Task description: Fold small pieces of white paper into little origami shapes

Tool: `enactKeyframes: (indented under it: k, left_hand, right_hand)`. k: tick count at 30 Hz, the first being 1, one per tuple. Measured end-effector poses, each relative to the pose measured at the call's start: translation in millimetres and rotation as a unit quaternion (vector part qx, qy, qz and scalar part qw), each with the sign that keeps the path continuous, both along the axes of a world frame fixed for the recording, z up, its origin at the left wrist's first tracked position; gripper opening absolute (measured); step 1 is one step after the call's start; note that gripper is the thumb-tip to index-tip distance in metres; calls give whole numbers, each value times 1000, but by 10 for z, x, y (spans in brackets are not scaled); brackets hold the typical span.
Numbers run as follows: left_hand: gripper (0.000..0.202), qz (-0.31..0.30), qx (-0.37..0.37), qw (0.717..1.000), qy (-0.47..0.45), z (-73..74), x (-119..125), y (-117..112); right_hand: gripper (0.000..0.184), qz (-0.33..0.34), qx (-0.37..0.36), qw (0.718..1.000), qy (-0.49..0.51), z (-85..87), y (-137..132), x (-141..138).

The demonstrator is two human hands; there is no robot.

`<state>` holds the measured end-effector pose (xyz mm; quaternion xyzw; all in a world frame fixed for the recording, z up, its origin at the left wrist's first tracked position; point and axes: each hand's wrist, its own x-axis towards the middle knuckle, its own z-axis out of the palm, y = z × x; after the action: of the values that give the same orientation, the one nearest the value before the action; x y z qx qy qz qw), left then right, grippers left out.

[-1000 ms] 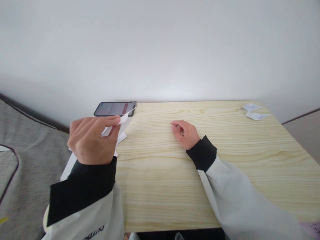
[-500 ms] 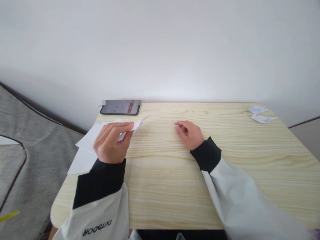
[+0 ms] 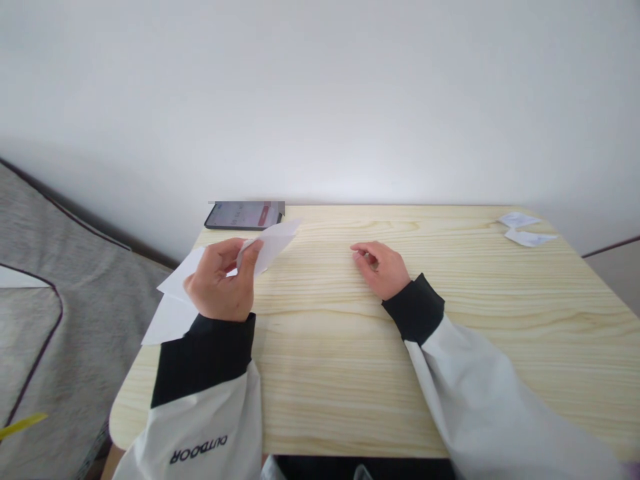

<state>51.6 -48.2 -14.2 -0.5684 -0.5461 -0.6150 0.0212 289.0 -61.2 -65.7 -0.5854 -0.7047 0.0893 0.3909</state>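
Note:
My left hand (image 3: 223, 283) is closed, pinching a thin white sheet of paper (image 3: 275, 243) between thumb and fingers. The paper is raised above the table and slants up to the right, its far tip near the phone. Beneath and beside that hand lie several white paper sheets (image 3: 173, 313), partly covered by the hand and cuff. My right hand (image 3: 383, 270) rests on the wooden table (image 3: 325, 373), loosely curled, thumb and index tips close together, with nothing visible in it.
A phone (image 3: 243, 215) with a lit screen lies at the table's back left edge. Two folded white paper pieces (image 3: 520, 219) sit near the back right corner. A white wall (image 3: 320, 100) rises behind the table, and grey fabric (image 3: 95, 333) is on the left.
My left hand has turned, so its thumb now shows over the paper and more of the sheet's face is visible. The paper's tip has risen. My right hand stays in place.

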Motion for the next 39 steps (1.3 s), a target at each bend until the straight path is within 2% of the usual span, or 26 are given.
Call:
enactKeyframes:
  k: [3, 6, 9, 13, 18, 21, 22, 25, 29, 33, 35, 39]
  left_hand:
    - [18, -39, -17, 997, -58, 51, -35, 34]
    - [19, -47, -49, 992, -110, 95, -112, 88]
    - [20, -24, -97, 987, -127, 101, -227, 149]
    - [25, 41, -151, 981, -115, 97, -377, 204]
    - [27, 27, -198, 954, -224, 69, -549, 265]
    - [29, 39, -239, 960, -142, 21, -675, 300]
    - [28, 58, -254, 962, -80, 9, -713, 303]
    - [19, 83, -269, 960, -5, 2, -786, 280]
    - [31, 101, -262, 958, 64, 50, -778, 212]
    - [34, 107, -225, 956, 155, 108, -725, 171]
    - [29, 108, -213, 959, 155, 112, -701, 171]
    - [24, 100, -193, 974, 62, 54, -673, 198]
  right_hand:
    - [22, 4, 6, 1000, -2, -10, 2, 5]
    - [23, 3, 11, 1000, -6, -25, 4, 8]
    - [23, 3, 12, 1000, 0, -34, 3, 5]
    - [23, -1, 3, 1000, 1, -29, -1, -2]
    - [23, 0, -1, 1000, 3, -20, -6, -7]
    - [22, 0, -1, 1000, 0, -14, -8, -9]
    - [22, 0, 0, 1000, 0, -12, -9, -10]
    - [22, -2, 0, 1000, 0, -7, -11, -13]
    - [22, 0, 0, 1000, -2, -8, -10, -13]
    - [22, 2, -2, 1000, -7, -18, -9, -8]
    - [22, 1, -1, 1000, -8, -24, -9, -6]
    - [21, 3, 3, 1000, -6, -27, -10, -7]
